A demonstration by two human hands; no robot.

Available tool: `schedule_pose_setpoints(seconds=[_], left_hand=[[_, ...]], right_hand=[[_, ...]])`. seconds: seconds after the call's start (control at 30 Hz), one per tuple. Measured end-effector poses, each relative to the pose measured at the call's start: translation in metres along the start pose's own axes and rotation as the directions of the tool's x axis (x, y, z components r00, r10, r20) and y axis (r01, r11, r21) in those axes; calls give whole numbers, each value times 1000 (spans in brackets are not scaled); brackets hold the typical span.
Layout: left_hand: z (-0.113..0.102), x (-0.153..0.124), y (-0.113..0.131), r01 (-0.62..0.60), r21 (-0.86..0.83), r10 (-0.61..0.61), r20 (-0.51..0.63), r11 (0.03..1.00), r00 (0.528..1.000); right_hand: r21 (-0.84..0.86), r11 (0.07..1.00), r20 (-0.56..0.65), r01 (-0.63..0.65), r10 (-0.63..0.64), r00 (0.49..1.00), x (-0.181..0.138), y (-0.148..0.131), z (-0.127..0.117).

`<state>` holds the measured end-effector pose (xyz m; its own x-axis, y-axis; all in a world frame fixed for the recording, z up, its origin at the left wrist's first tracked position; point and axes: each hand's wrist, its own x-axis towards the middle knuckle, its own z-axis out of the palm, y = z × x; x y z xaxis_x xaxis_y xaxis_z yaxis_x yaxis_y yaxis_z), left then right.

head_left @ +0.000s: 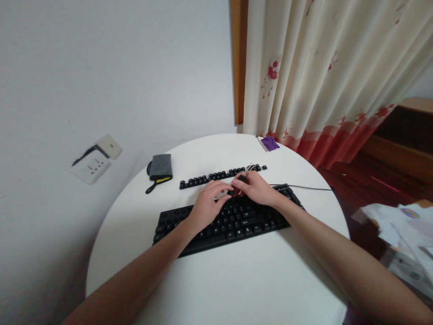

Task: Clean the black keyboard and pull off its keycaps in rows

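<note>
A black keyboard (237,223) lies on a round white table (237,280). Behind it, a row of loose black keycaps (209,177) is lined up on the tabletop. My left hand (206,205) rests on the upper middle of the keyboard, fingers curled and reaching toward the right hand. My right hand (259,187) sits at the keyboard's top edge, pinching a small black keycap (242,178) with a thin metal wire tool sticking out behind the fingers. The two hands meet fingertip to fingertip over the key rows.
A grey pouch (161,167) with a yellow edge and black strap lies at the table's back left. A purple cloth (269,143) sits at the far edge by the curtain. The keyboard cable (307,187) runs right. A wall socket (90,167) is on the left; papers (399,225) lie right.
</note>
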<state>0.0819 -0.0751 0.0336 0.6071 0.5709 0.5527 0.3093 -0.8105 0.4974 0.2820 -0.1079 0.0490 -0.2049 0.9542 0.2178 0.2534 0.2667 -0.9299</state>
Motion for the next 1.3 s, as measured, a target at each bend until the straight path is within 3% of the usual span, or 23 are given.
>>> schedule_pose_setpoints(seconds=[0.23, 0.4, 0.47, 0.57, 0.77, 1.0, 1.1, 1.17, 1.23, 1.3], left_hand=[[0, -1, 1, -32, -44, 33, 14, 998, 999], [-2, 0, 5, -50, -88, 54, 49, 995, 997], [-2, 0, 4, -14, -89, 15, 17, 996, 1000], [-2, 0, 2, 87, -75, -91, -58, 993, 994], [-3, 0, 2, 161, -39, -164, -114, 986, 980], [-2, 0, 2, 154, -58, -161, -138, 986, 977], [-2, 1, 3, 182, -80, -193, -158, 980, 968], [-3, 1, 5, 205, -86, -217, -157, 975, 963], [-3, 1, 6, 217, -84, -227, -143, 973, 963], [-3, 1, 6, 219, -83, -228, -125, 972, 966]], right_hand=[[55, 997, 19, -45, 44, 999, 0, -5, 4], [95, 974, -39, -208, 212, 976, 3, -6, 8], [15, 987, -105, -162, 163, 981, 4, -4, 5], [-179, 984, -170, -1, -30, 985, 4, -3, -3], [-245, 950, 74, 192, -179, 981, -2, -11, -7], [-271, 947, 107, 172, -148, 983, -3, -14, -3], [-335, 928, 8, 162, -169, 986, 2, -7, -26], [-399, 911, -155, 99, -174, 973, 6, 5, -55], [-490, 870, -355, -59, -137, 925, 8, 24, -90], [-546, 807, -455, -225, -61, 889, 7, 45, -120]])
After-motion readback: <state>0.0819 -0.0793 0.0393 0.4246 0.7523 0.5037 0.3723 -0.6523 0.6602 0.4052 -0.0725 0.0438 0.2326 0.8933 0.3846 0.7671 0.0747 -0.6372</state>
